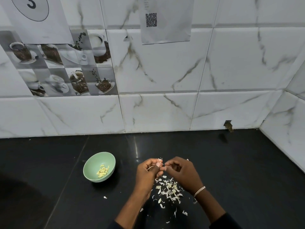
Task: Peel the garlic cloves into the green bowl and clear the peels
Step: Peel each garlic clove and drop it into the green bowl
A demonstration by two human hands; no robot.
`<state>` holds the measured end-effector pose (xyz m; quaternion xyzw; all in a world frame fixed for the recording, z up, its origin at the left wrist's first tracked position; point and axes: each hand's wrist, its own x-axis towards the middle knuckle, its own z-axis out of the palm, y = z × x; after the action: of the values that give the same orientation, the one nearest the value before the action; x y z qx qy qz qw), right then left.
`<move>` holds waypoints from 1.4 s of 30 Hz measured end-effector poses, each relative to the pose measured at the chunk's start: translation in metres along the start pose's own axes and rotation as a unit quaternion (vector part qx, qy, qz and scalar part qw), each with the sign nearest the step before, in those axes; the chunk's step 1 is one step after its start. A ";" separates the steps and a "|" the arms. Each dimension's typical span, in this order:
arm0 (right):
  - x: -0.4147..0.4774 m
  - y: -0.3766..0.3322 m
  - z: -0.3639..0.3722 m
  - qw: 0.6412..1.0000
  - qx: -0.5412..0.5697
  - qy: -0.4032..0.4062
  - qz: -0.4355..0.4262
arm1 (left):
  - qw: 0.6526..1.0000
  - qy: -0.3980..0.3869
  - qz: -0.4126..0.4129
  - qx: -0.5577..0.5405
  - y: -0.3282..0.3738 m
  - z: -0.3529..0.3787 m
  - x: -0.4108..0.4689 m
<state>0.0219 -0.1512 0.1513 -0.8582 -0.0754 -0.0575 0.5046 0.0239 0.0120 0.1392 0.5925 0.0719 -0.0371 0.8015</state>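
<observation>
A green bowl [92,164] stands on the black counter, left of my hands, with several peeled yellowish garlic cloves [103,170] in it. My left hand [148,172] and my right hand [179,172] meet above the counter, fingertips pinched together on a garlic clove [160,164] with skin sticking out. Below and between my hands lies a scattered pile of white garlic peels [170,190]. A silver bracelet sits on my right wrist.
The black counter [239,171] runs to a white marble-tiled wall at the back and at the right. A few stray peel bits [105,197] lie apart from the pile. A dark rounded shape [18,202] fills the lower left corner.
</observation>
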 end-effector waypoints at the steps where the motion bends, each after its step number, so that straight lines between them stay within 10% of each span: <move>1: -0.001 -0.001 0.002 1.000 -0.009 -0.001 -0.009 | 1.000 0.004 0.002 -0.001 0.000 0.002 0.000; 31: 0.010 -0.005 0.015 0.997 -0.050 0.015 0.058 | 0.960 0.028 0.113 0.256 -0.008 0.014 -0.001; 42: 0.010 -0.013 0.007 0.989 0.100 -0.004 0.108 | 0.998 -0.055 -0.030 -0.025 0.001 0.009 -0.002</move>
<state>0.0291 -0.1387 0.1607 -0.8068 0.0103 0.0087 0.5906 0.0224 0.0042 0.1432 0.5672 0.0463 -0.0924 0.8171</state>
